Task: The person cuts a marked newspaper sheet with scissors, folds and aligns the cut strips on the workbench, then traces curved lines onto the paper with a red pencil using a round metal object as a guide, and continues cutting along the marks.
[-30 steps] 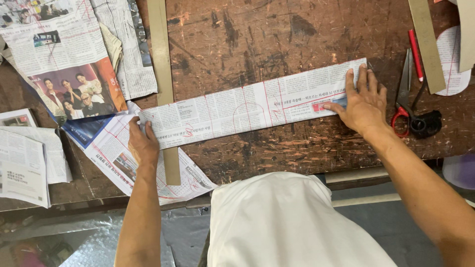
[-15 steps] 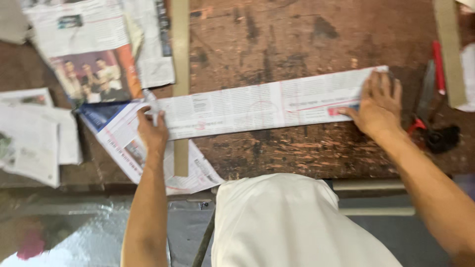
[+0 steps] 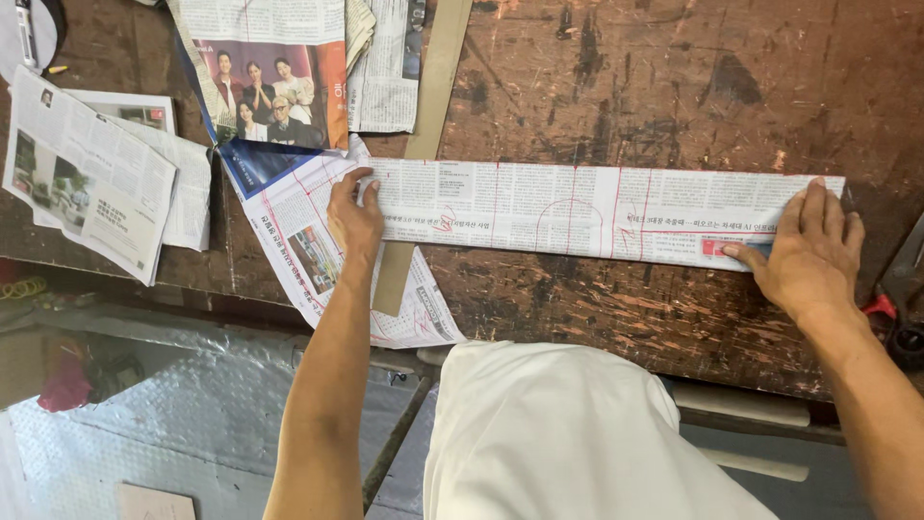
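The folded newspaper strip lies flat across the worn desk, its left part crossing a cardboard strip. Left hand and right hand are spread wide apart, each pressed flat on one end of it. To crease it well, I'd keep both palms firm and the edges aligned.

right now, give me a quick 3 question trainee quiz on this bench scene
1. True or false: both hands press on the folded newspaper strip.
2. Which end does the left hand hold down? A) left end B) middle C) right end
3. Fill in: the strip lies across a flat ____ slat.

Key: 1 true, the right hand is flat on the other end. 2 A. 3 wooden.
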Motion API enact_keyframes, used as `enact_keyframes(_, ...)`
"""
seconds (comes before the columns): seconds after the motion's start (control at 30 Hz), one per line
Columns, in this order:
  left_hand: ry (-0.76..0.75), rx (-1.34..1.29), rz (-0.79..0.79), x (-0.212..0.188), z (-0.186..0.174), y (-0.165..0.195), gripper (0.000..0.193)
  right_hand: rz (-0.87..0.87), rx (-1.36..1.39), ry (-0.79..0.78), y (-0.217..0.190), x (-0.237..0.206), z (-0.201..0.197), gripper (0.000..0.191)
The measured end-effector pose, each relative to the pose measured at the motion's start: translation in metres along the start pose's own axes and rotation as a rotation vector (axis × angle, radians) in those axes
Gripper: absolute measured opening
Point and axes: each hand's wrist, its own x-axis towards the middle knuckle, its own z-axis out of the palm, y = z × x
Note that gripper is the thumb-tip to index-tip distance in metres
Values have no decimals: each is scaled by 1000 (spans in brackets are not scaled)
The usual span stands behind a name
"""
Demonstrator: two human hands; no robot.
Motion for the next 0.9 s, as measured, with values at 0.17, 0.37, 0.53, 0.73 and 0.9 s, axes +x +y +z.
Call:
enact_keyframes(0.17, 21, -13, -45, -1, 4, -9, 23, 21, -169, -52, -6, 5, 0, 114)
enact_keyframes(0.37, 34, 62, -23, -1, 4, -14, 26, 21, -4, -48, -6, 5, 0, 113)
enact_keyframes(0.53, 8, 80, 42, -2, 7, -12, 28, -6, 183, -40, -2, 3, -3, 113)
enact_keyframes(0.73, -5, 96, 83, -7, 14, -8, 31, 34, 277, -72, -5, 4, -14, 111)
enact_keyframes(0.9, 27, 45, 190, -9, 24, -11, 35, 102, 345, -166, -5, 4, -24, 105)
